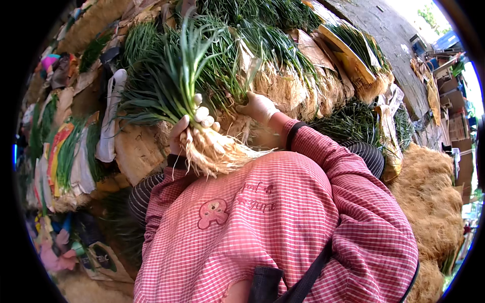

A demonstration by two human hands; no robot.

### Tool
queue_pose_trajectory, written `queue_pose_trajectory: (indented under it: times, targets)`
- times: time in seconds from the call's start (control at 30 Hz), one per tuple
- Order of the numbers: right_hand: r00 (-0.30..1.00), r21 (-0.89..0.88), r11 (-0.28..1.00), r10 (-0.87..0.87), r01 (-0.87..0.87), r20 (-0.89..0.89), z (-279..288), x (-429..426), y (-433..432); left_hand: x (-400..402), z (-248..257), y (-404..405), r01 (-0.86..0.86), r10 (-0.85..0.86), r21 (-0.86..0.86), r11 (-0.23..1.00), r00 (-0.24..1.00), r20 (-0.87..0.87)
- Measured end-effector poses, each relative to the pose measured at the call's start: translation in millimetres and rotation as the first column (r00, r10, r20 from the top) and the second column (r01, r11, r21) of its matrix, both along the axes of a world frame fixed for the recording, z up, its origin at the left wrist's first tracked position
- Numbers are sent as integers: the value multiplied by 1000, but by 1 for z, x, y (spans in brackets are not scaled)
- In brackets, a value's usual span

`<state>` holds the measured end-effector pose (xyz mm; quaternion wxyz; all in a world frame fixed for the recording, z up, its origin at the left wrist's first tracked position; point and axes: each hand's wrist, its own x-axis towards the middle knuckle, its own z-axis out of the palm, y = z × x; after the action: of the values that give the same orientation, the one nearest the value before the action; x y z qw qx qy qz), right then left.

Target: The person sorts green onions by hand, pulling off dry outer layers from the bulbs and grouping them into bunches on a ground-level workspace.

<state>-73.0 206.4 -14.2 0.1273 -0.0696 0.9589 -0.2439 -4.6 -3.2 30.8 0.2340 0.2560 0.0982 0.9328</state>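
Observation:
My left hand [179,132], in a white glove, is closed around a bunch of green onions [189,91], gripping it just above the roots. The pale roots [216,151] hang towards my checked smock, and the long green leaves point away from me. White gloved fingertips wrap over the front of the stems. My right hand [257,106], gloved too, reaches to the base of more green onions [235,85] lying in the heap. Its fingertips are partly among the stems, so whether they grip any is unclear.
Bundled green onions with thick roots [284,87] lie beyond my hands, some wrapped in paper [346,53]. Dark green leaves [344,121] are heaped at the right, near my knee. Tan fibrous root masses [424,197] lie further right. Wrapped bundles [70,159] and a person's pink clothing [57,253] are at the left.

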Motion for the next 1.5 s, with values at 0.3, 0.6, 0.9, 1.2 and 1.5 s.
queue_pose_trajectory:
  times: [0.3,0.6,0.9,1.2,1.5]
  targets:
    - [718,166,734,546,-658,433,-31,36,91,8,12,-11,-319,363,-203,926,900,241]
    - [996,69,993,91,-90,-5,8,-5,16,-2,1,-18,-144,147,-34,989,981,130]
    - [582,421,466,787,-778,205,-102,37,80,3,4,-36,-141,141,-101,985,990,-1]
    - [981,254,954,-122,157,-150,0,-112,38,-2,-2,-5,-71,75,-26,997,985,153]
    - [989,-385,911,120,-146,-92,59,28,-5,-6,-8,2,-122,255,-475,872,940,226]
